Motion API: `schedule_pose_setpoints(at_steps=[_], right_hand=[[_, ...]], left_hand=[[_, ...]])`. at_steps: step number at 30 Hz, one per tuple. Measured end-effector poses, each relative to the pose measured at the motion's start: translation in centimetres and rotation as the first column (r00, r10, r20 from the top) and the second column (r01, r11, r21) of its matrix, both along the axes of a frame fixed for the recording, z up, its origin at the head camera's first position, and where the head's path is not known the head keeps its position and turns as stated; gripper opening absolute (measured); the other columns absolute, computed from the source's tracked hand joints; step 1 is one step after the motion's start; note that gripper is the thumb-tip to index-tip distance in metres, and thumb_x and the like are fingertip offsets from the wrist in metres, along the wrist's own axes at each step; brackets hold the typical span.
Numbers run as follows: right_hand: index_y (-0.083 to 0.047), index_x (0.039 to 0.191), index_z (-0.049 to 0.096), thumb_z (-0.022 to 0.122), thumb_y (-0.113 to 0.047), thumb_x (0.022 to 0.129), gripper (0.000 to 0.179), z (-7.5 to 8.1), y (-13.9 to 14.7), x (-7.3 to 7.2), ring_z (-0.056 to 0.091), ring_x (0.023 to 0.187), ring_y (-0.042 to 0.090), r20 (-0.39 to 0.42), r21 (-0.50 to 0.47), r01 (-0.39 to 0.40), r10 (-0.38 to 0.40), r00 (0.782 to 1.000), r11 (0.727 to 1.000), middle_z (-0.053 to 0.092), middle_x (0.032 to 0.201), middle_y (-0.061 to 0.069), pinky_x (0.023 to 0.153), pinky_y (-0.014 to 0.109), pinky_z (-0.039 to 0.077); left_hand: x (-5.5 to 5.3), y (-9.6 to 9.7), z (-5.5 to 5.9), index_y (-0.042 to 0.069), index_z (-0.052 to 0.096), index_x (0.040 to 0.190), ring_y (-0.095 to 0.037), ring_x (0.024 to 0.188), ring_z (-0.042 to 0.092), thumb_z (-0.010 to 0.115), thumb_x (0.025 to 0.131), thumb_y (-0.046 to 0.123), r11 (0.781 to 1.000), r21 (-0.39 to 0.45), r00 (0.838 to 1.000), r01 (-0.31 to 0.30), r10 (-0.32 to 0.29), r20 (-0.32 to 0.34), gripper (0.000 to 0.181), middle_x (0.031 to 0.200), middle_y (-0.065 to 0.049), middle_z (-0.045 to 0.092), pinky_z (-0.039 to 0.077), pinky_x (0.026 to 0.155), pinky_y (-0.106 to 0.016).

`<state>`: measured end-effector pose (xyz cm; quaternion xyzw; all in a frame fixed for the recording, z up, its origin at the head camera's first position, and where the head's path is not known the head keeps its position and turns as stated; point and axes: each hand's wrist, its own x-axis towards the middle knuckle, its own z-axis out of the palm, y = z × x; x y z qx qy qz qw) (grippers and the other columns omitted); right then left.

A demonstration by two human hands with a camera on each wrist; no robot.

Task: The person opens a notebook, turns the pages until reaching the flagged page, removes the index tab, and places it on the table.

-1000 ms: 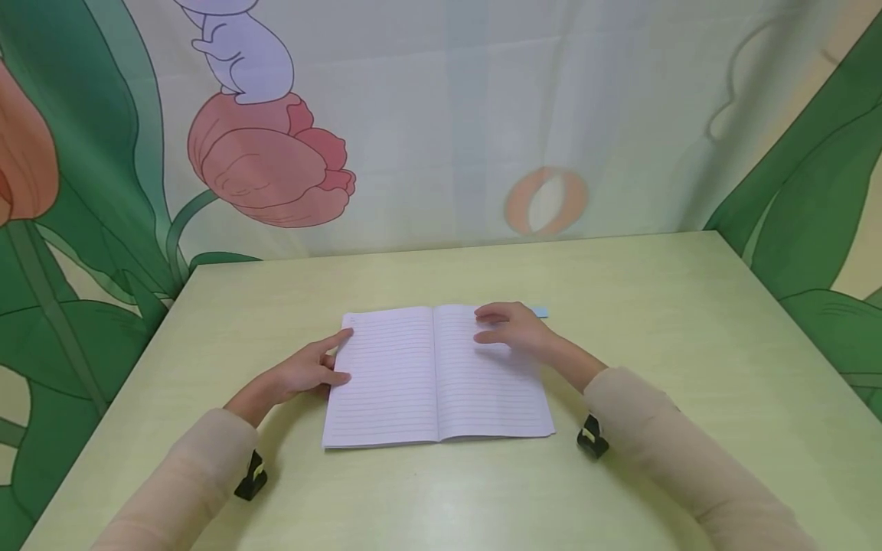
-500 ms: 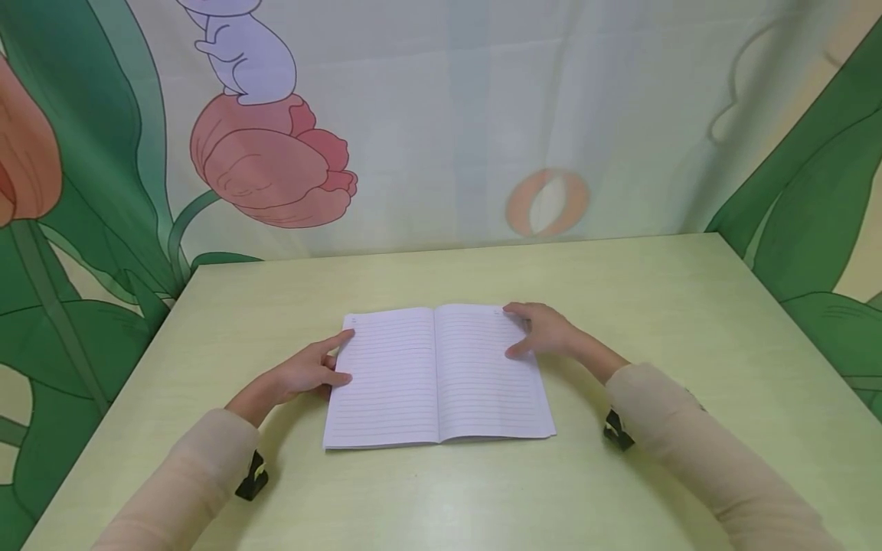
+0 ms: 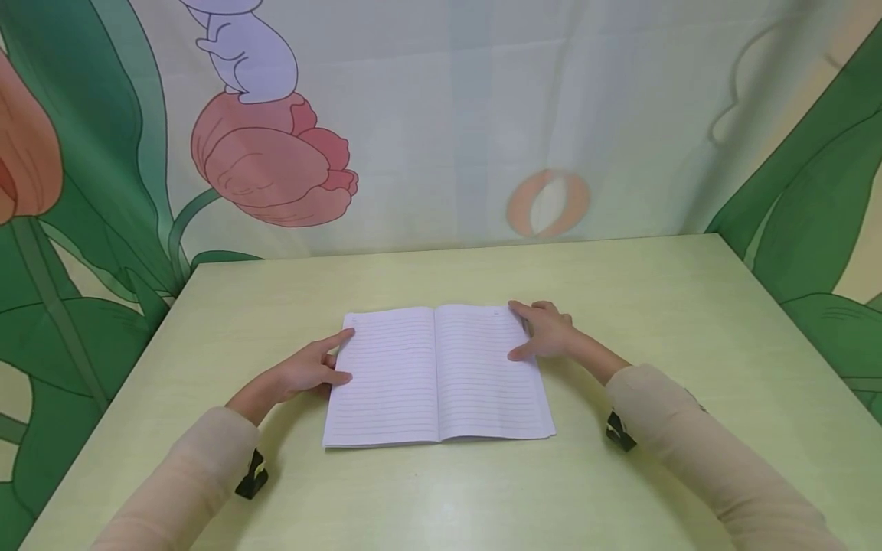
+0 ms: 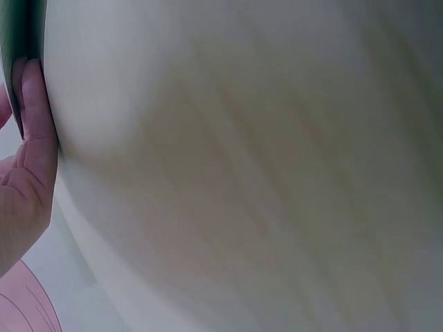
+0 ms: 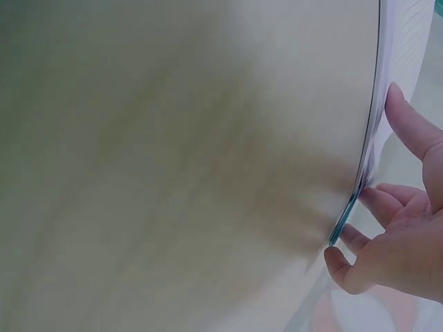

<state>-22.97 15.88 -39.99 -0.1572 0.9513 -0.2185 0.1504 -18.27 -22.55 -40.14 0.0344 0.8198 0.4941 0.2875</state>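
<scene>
An open notebook (image 3: 386,383) with ruled white pages lies flat on the table. My left hand (image 3: 303,373) grips its left edge, thumb on the page; the left wrist view shows fingers (image 4: 36,104) tucked under the dark green cover (image 4: 14,41). At the upper right edge, my right hand (image 3: 547,329) touches the right page with thumb and index finger spread apart. The right wrist view shows a thin teal strip (image 5: 344,220) projecting from the notebook's edge beside the fingertips. What kind of thing the strip is cannot be told.
The pale yellow-green table (image 3: 427,497) extends around the notebook. Behind it hangs a curtain (image 3: 441,138) printed with flowers and leaves. A dark device (image 3: 252,476) sits under the left cuff, another dark device (image 3: 620,432) under the right cuff.
My right hand has moved rightward from over the right page to its outer edge, and some fingers have lifted. The light blue piece beyond it is now hidden in the head view. The left hand keeps still.
</scene>
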Motion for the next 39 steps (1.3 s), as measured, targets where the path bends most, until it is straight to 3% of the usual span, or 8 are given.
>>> schedule_pose_setpoints(at_steps=[7,12,15,19,22,25,33,39], right_hand=[[-0.005,0.142,0.03,0.074,-0.027,0.073,0.085,0.0,-0.1,0.0,0.018,0.13,0.039,-0.043,-0.031,-0.028,0.027,0.999,0.999,0.037,0.138,0.021,0.094,0.06,0.018],[0.0,0.139,0.033,0.073,-0.017,0.074,0.078,0.0,-0.4,-0.2,0.041,0.12,0.035,0.018,-0.263,0.008,-0.004,1.0,0.965,0.047,0.13,0.022,0.095,0.05,0.03],[0.002,0.141,0.026,0.07,-0.012,0.077,0.079,0.3,-0.9,-0.1,0.046,0.113,0.035,0.15,-0.419,0.14,-0.084,0.985,0.897,0.044,0.129,0.026,0.094,0.045,0.036],[0.001,0.144,0.011,0.063,-0.006,0.08,0.083,0.7,-1.6,0.3,0.044,0.115,0.036,0.3,-0.553,0.316,-0.17,0.939,0.77,0.036,0.134,0.029,0.095,0.044,0.035],[0.001,0.144,0.015,0.06,-0.001,0.082,0.076,0.8,-2.5,0.5,0.05,0.109,0.034,0.388,-0.646,0.386,-0.153,0.909,0.658,0.041,0.132,0.026,0.09,0.041,0.041],[0.001,0.14,0.027,0.058,0.001,0.083,0.065,0.8,-3.7,0.7,0.056,0.097,0.028,0.44,-0.688,0.422,-0.123,0.889,0.59,0.049,0.125,0.023,0.079,0.035,0.048],[0.001,0.134,0.036,0.052,-0.003,0.089,0.048,0.8,-6.9,1.1,0.057,0.094,0.024,0.494,-0.699,0.438,-0.062,0.867,0.565,0.052,0.119,0.02,0.075,0.033,0.048],[0.0,0.133,0.038,0.051,-0.008,0.091,0.044,1.0,-9.1,1.5,0.059,0.089,0.021,0.519,-0.688,0.437,-0.027,0.854,0.58,0.057,0.113,0.017,0.072,0.032,0.048]], left_hand=[[-0.1,-0.1,0.0,0.013,0.007,0.147,-0.02,0.069,0.059,0.06,0.086,0.005,1.0,-0.005,1.0,0.001,-0.001,0.001,0.082,0.081,-0.013,0.059,0.048,0.062,-0.03],[-0.1,0.0,0.1,0.013,0.008,0.148,-0.021,0.07,0.059,0.06,0.086,0.005,1.0,-0.014,1.0,-0.001,0.001,0.005,0.081,0.082,-0.013,0.058,0.049,0.062,-0.03],[-0.2,0.0,0.1,0.014,0.008,0.148,-0.021,0.07,0.059,0.06,0.086,0.006,1.0,-0.019,1.0,-0.002,0.002,0.008,0.081,0.084,-0.013,0.059,0.049,0.063,-0.031],[-0.2,0.0,0.1,0.014,0.007,0.148,-0.021,0.071,0.06,0.06,0.086,0.005,1.0,-0.013,1.0,-0.001,0.002,0.013,0.081,0.085,-0.014,0.06,0.05,0.064,-0.031],[-0.2,0.0,0.1,0.014,0.007,0.148,-0.021,0.072,0.06,0.06,0.086,0.005,1.0,-0.012,1.0,-0.003,0.003,0.017,0.081,0.086,-0.014,0.061,0.05,0.064,-0.031],[-0.2,0.0,0.1,0.015,0.008,0.148,-0.021,0.072,0.06,0.061,0.086,0.006,1.0,-0.022,1.0,-0.008,0.009,0.02,0.082,0.087,-0.013,0.061,0.049,0.064,-0.03],[-0.3,0.1,0.0,0.015,0.009,0.148,-0.021,0.071,0.059,0.061,0.086,0.006,0.999,-0.032,1.0,-0.011,0.011,0.025,0.082,0.084,-0.013,0.06,0.047,0.063,-0.029],[-0.3,0.1,0.0,0.014,0.008,0.148,-0.02,0.07,0.059,0.062,0.085,0.005,1.0,-0.015,1.0,-0.007,0.007,0.027,0.083,0.083,-0.013,0.061,0.048,0.062,-0.03]])
